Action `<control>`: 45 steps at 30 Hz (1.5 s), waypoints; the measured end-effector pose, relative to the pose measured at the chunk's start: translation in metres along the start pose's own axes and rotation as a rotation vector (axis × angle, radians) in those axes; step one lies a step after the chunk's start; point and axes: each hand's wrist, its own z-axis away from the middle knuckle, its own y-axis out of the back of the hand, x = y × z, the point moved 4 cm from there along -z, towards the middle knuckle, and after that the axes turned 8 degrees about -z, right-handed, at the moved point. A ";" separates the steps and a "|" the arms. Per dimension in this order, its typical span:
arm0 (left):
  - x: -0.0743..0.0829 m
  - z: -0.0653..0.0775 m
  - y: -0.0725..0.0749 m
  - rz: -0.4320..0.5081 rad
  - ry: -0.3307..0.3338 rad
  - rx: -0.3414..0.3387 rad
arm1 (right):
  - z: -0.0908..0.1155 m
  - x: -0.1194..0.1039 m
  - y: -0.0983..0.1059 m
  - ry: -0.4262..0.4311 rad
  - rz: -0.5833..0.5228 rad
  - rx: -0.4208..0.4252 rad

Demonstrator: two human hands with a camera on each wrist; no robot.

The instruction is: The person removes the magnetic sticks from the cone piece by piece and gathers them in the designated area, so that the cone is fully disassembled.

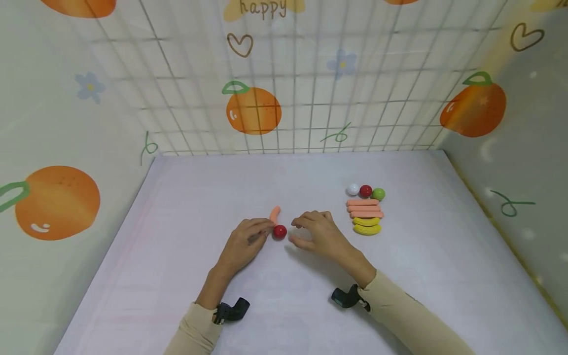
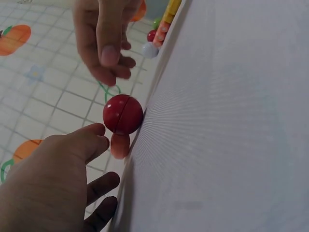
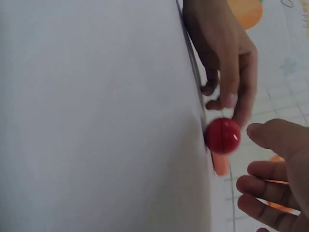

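Note:
A red ball (image 1: 279,231) (image 2: 123,114) (image 3: 222,136) lies on the white table (image 1: 284,305), between my two hands. My left hand (image 1: 261,231) (image 2: 94,145) touches its left side with a fingertip, the other fingers loosely bent. An orange stick (image 1: 275,213) (image 2: 119,146) (image 3: 220,164) lies just behind the ball, by the left fingertips. My right hand (image 1: 302,232) (image 3: 263,164) hovers just right of the ball, fingers relaxed, holding nothing and apart from it.
At the right lies a group of pieces: a white ball (image 1: 352,189), a red ball (image 1: 366,191), a green ball (image 1: 378,194), orange sticks (image 1: 364,208) and yellow sticks (image 1: 367,226). Printed walls close off the table's back and sides.

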 end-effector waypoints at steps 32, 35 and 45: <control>-0.003 -0.004 -0.004 -0.073 -0.022 -0.034 | -0.013 -0.011 0.003 0.043 -0.081 -0.117; -0.004 -0.002 -0.003 -0.069 -0.017 -0.036 | -0.014 -0.002 0.018 0.024 -0.058 -0.083; -0.005 -0.001 -0.004 -0.045 -0.051 -0.016 | -0.017 0.043 0.070 -0.063 -0.007 -0.012</control>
